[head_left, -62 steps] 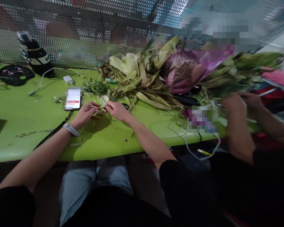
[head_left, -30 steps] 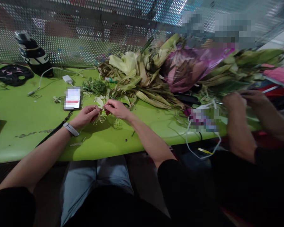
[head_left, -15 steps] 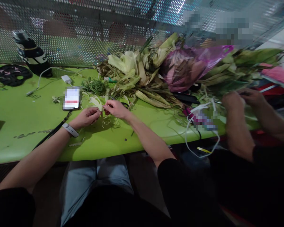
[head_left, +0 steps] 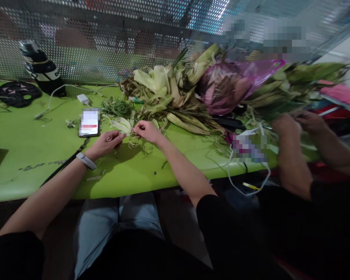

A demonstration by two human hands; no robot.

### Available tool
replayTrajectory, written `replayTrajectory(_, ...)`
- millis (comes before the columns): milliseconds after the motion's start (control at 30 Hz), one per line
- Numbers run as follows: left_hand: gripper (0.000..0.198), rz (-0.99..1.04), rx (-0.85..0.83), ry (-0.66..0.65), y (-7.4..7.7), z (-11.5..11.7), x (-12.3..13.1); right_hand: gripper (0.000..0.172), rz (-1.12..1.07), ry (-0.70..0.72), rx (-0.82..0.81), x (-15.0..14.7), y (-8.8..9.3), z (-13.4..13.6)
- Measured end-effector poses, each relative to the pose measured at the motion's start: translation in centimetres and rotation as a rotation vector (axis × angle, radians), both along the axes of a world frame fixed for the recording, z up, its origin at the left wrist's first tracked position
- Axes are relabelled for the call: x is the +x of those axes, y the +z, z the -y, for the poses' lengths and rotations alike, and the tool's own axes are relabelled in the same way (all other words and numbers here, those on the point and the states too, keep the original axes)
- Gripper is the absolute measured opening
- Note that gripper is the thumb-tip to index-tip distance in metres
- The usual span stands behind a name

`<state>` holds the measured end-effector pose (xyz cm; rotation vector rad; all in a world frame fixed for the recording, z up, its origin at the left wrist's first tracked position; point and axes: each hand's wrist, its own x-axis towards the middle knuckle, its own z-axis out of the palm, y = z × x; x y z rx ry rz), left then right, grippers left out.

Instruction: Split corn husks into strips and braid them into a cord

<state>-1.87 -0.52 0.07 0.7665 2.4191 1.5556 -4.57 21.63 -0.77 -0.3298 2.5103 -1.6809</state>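
My left hand (head_left: pixel 106 142) and my right hand (head_left: pixel 146 132) meet over the green table (head_left: pixel 32 147), both pinched on a thin pale leaf strip (head_left: pixel 130 136) that runs between their fingertips. Curled pale strips (head_left: pixel 134 144) lie on the table just under my hands. A white band sits on my left wrist. Right behind my hands lies a pale husk piece (head_left: pixel 121 124), and beyond it a big heap of green and dry leaves (head_left: pixel 169 97).
A phone (head_left: pixel 89 122) lies left of my hands, a charger with white cable (head_left: pixel 83 98) behind it. A black disc (head_left: pixel 16 93) and a black-and-white bottle (head_left: pixel 41 68) stand far left. At the right another person's hands (head_left: pixel 297 124) work at leaves near a pink plastic bag (head_left: pixel 230 87).
My hands stayed pinched on the strip and shifted slightly, the right hand a little away from me. The person at the right kept working at the leaves.
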Motion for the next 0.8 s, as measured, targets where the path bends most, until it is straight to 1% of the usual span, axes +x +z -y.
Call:
replayTrajectory(67,0.039,-0.096,0.077,0.040,0.0,0.1,-0.2,0.026,0.022,0.016,-0.037,-0.2,-0.1,-0.1)
replayTrajectory(133,0.037,-0.087,0.163,0.035,-0.2,0.2,-0.4,0.032,0.025,0.071,-0.041,-0.2,-0.3,0.1)
replayTrajectory(233,0.038,0.086,0.217,-0.012,-0.8,0.1,-0.7,0.038,-0.007,0.151,0.003,0.1,-0.7,0.6)
replayTrajectory(300,0.039,0.192,0.243,0.020,-1.4,0.0,-0.9,0.040,-0.034,0.165,0.021,0.4,-0.8,0.8)
replayTrajectory(367,0.040,0.297,0.319,0.086,-1.7,-0.1,-1.0,0.040,-0.049,0.173,0.013,0.8,-0.5,0.7)
replayTrajectory(467,0.035,0.440,0.427,0.143,-1.6,-0.1,-1.1,0.037,-0.069,0.217,-0.016,1.4,0.2,0.5)
replayTrajectory(567,0.039,0.493,0.452,0.138,-1.3,-0.1,-1.0,0.026,-0.169,0.235,0.030,1.8,0.9,0.5)
replayTrajectory(667,0.034,0.437,0.419,0.120,-1.3,-0.1,-0.9,0.015,-0.329,0.223,0.118,1.9,1.1,0.6)
replayTrajectory(800,0.025,0.325,0.367,0.120,-1.6,-0.2,-0.9,0.010,-0.463,0.254,0.133,1.6,0.5,0.6)
